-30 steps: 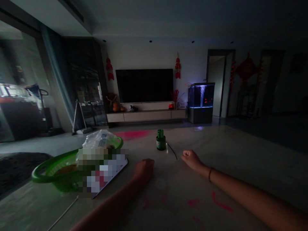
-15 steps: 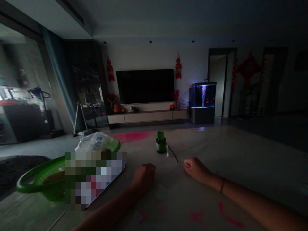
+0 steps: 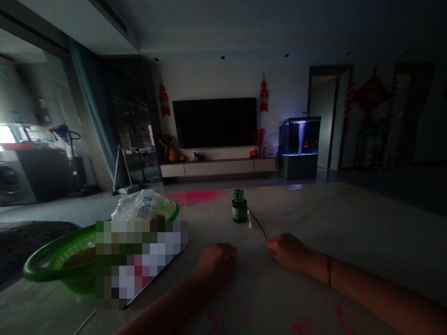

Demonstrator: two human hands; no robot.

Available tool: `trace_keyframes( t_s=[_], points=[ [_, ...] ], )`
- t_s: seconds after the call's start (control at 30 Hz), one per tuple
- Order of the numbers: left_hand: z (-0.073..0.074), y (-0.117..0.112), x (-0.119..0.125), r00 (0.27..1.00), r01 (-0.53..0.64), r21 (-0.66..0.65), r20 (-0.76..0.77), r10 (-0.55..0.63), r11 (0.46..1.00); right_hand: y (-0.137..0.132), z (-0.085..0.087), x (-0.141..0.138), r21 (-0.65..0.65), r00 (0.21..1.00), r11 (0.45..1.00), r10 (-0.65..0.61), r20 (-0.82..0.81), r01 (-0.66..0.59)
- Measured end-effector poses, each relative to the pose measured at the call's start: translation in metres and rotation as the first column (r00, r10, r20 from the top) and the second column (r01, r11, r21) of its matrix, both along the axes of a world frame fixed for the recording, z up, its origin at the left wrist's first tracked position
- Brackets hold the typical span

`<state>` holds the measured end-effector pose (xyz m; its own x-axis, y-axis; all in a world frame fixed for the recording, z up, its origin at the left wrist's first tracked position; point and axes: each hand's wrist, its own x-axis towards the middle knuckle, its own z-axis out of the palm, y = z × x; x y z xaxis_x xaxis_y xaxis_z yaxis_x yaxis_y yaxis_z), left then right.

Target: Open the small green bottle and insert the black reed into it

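The room is dim. My left hand (image 3: 216, 261) rests on the pale table (image 3: 349, 232) as a loose fist with nothing visible in it. To its right, my right hand (image 3: 288, 250) lies on the table, fingers curled, its fingertips at the near end of a thin dark wire (image 3: 258, 223). The wire runs back toward a small green bottle (image 3: 239, 207) that stands upright beyond both hands. Whether the right fingers pinch the wire is hard to make out.
A green basket (image 3: 49, 263) holding a white plastic bag (image 3: 141, 206) sits at the left, with a flat blurred-out item (image 3: 146, 260) leaning beside it. Red marks stain the table. A TV (image 3: 214, 122) and a lit fish tank (image 3: 300, 137) stand against the far wall.
Both hands have slid a little nearer to me and lower in view; the view has shifted slightly left, so the bottle sits further right. The fists stay closed.
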<state>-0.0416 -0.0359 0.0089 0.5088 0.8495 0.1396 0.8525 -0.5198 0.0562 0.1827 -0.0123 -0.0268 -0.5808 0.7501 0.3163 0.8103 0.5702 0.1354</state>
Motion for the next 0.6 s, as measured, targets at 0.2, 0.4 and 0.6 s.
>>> trace_keyframes(
  t_s=[0.2, 0.4, 0.6],
  points=[
    [0.002, -0.003, -0.004, 0.999, 0.044, 0.029, -0.029, -0.043, 0.999, -0.005, -0.002, 0.006, -0.007, 0.997, 1.000, -0.020, -0.076, 0.020],
    [0.004, -0.004, -0.009, 0.996, 0.045, 0.056, -0.078, -0.041, 0.997, -0.010, 0.002, 0.004, 0.053, 1.000, 0.998, 0.020, 0.007, -0.021],
    [0.008, -0.003, -0.013, 0.995, 0.084, 0.106, -0.054, -0.078, 0.991, -0.013, 0.008, 0.003, 0.081, 0.997, 0.996, 0.015, 0.074, -0.021]
  ],
)
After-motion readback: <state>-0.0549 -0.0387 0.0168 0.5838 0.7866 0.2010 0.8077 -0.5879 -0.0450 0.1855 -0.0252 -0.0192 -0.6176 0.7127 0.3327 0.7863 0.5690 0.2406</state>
